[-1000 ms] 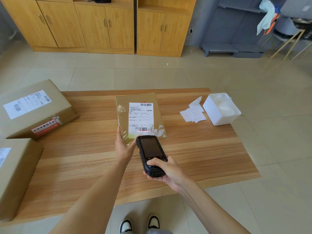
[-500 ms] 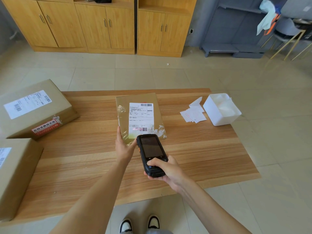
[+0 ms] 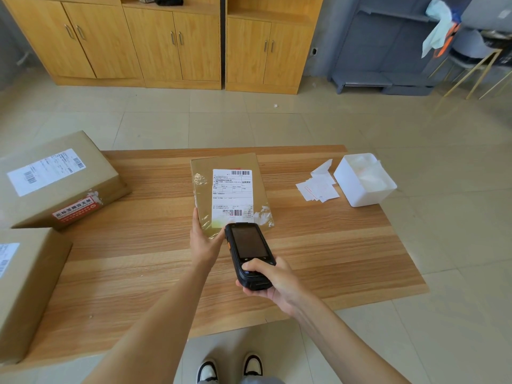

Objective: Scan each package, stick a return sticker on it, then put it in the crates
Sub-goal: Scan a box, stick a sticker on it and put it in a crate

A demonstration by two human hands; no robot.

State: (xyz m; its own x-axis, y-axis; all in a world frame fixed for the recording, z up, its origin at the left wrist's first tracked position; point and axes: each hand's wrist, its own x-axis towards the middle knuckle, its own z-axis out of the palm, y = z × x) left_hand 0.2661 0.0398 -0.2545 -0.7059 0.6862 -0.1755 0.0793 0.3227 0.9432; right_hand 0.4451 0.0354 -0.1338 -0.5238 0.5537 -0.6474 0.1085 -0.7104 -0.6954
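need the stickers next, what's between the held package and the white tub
Head view: past bare wooden table, the loose stickers lie beside the white tub, right of the package.

Wooden cabinets [image 3: 166,42] behind; grey shelf [image 3: 388,51] right.

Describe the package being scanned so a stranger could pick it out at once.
On the wooden table, look at the middle, between the two big boxes on the left and the white tub on the right. The flat brown package there is the only one gripped by a hand.
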